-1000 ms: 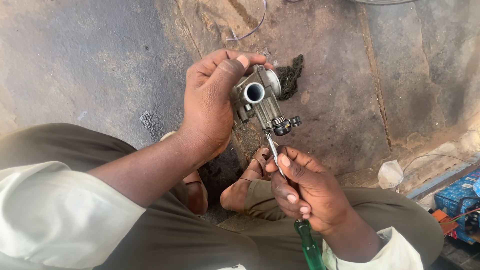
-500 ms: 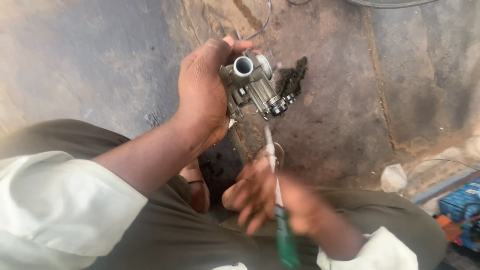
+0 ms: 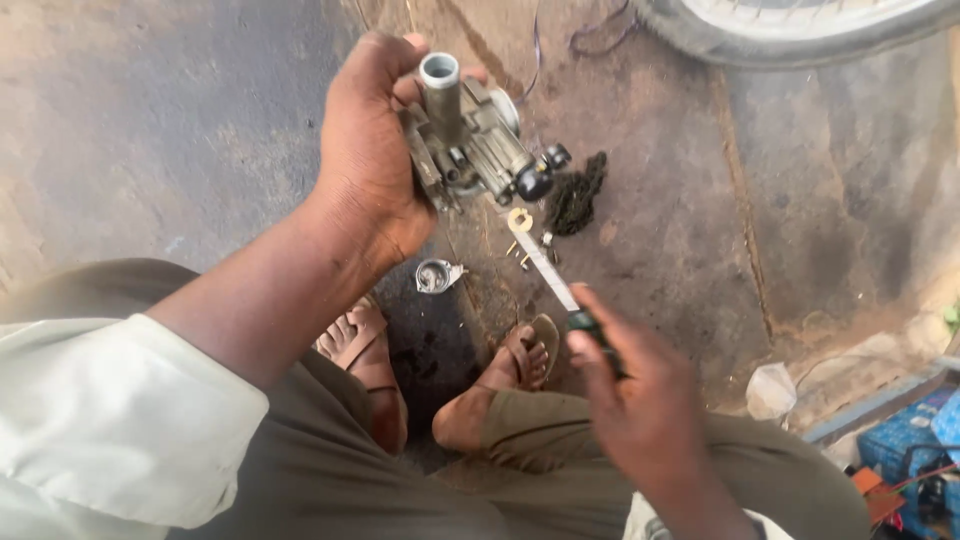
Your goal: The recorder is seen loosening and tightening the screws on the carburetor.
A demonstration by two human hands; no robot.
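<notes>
A grey metal carburettor (image 3: 470, 135), its round open throat uppermost, is gripped in the closed fingers of the left hand (image 3: 375, 150) and held above the stained concrete floor (image 3: 180, 130). A screwdriver (image 3: 560, 290) is clasped in the blurred right hand (image 3: 640, 410), its shaft slanted up toward the carburettor. On the floor beneath are seen a small metal bowl (image 3: 437, 275), a brass washer (image 3: 519, 219), a dark chain clump (image 3: 575, 195) and two sandalled feet (image 3: 440, 370).
</notes>
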